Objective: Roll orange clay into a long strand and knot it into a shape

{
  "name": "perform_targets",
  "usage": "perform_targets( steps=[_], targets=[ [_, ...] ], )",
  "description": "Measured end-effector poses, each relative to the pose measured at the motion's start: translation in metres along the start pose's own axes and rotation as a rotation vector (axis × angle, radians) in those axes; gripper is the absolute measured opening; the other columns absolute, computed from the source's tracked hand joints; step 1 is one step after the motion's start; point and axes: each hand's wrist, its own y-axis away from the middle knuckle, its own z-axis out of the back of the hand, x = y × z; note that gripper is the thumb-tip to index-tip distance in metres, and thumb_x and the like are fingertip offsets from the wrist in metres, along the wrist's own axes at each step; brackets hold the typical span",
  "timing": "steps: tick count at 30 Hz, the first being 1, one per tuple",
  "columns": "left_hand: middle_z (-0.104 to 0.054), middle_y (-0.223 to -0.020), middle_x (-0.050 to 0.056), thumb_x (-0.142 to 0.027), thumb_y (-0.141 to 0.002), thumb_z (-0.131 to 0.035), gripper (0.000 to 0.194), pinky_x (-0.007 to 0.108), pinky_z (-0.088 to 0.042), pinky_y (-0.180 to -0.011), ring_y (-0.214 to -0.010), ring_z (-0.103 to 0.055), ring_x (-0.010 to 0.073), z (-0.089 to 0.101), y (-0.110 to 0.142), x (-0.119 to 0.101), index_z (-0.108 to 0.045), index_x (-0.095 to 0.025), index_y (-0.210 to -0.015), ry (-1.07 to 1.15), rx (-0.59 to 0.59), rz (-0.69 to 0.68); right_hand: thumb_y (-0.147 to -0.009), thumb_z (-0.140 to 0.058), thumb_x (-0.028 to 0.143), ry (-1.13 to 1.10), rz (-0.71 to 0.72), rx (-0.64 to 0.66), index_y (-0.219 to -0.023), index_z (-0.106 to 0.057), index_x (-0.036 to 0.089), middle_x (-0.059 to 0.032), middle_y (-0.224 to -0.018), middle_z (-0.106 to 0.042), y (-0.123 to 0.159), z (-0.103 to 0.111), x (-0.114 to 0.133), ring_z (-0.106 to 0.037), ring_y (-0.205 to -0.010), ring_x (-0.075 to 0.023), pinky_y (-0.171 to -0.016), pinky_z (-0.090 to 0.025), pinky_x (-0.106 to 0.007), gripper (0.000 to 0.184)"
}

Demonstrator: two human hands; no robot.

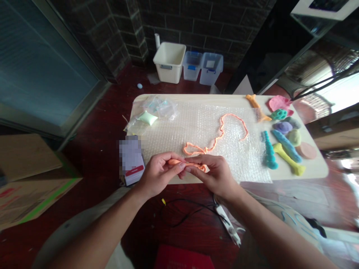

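Left hand (161,171) has thumb and fingers pinched on a squishy orange piece (175,162); right hand (215,171) is pinching its other end, right by the table's (318,170) near edge; a twisty orange strand (219,137) lies on the bubble wrap (183,125) just beyond, can't tell if they're joined; phone's (135,170) just beside the left hand.

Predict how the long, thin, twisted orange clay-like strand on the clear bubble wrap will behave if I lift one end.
The strand probably sags: it lies in loose bends and a loop. It looks light, being so slender. Its thinness also suggests it could stretch or snap.
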Motion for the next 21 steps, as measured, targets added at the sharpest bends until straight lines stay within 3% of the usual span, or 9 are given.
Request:
perform_targets(
  steps=[7,12,16,21],
  targets=[
    [-0.075,-0.078,0.004,-0.034,-0.094,-0.073,0.023,0.028,-0.057,-0.074,-0.071,-0.07,0.0151,0.0008,-0.0016,-0.0001,-0.07,-0.013,-0.103,0.04,0.027,0.028,-0.096,-0.072,0.024,0.002,0.036,-0.054,-0.113,-0.082,0.025,-0.0061,-0.097,-0.083,-0.0004,0.0014,-0.0031,-0.077,-0.085,-0.0193,-0.079,-0.058,-0.031,0.019],
    [-0.074,-0.077,0.004,-0.032,-0.094,-0.074,0.02,0.026,-0.056,-0.073,-0.071,-0.068,0.0141,0.0002,0.0,-0.0001,-0.073,-0.013,-0.096,-0.032,0.013,-0.013,-0.094,-0.076,0.028,0.052,0.024,-0.053,-0.116,-0.081,0.025,-0.0073,-0.104,-0.083,0.0003,0.0005,-0.0039,-0.078,-0.091,-0.0217,-0.085,-0.059,-0.034,0.023],
    [-0.073,-0.074,0.004,-0.032,-0.094,-0.073,0.02,0.027,-0.055,-0.073,-0.069,-0.068,0.0143,-0.0006,0.0012,0.0006,-0.071,-0.012,-0.094,-0.05,0.002,-0.009,-0.099,-0.07,0.026,0.047,0.052,-0.011,-0.109,-0.084,0.028,-0.0052,-0.097,-0.083,-0.0007,-0.0002,-0.0014,-0.077,-0.086,-0.0196,-0.082,-0.058,-0.032,0.017],
    [-0.074,-0.077,0.004,-0.034,-0.095,-0.072,0.024,0.027,-0.056,-0.074,-0.072,-0.07,0.0157,0.0008,-0.0007,0.0008,-0.068,-0.012,-0.106,-0.019,0.032,0.027,-0.096,-0.072,0.02,0.068,0.096,-0.057,-0.107,-0.083,0.027,-0.0036,-0.093,-0.082,-0.001,0.0002,-0.0023,-0.076,-0.082,-0.0172,-0.078,-0.057,-0.029,0.017]
  ],
)
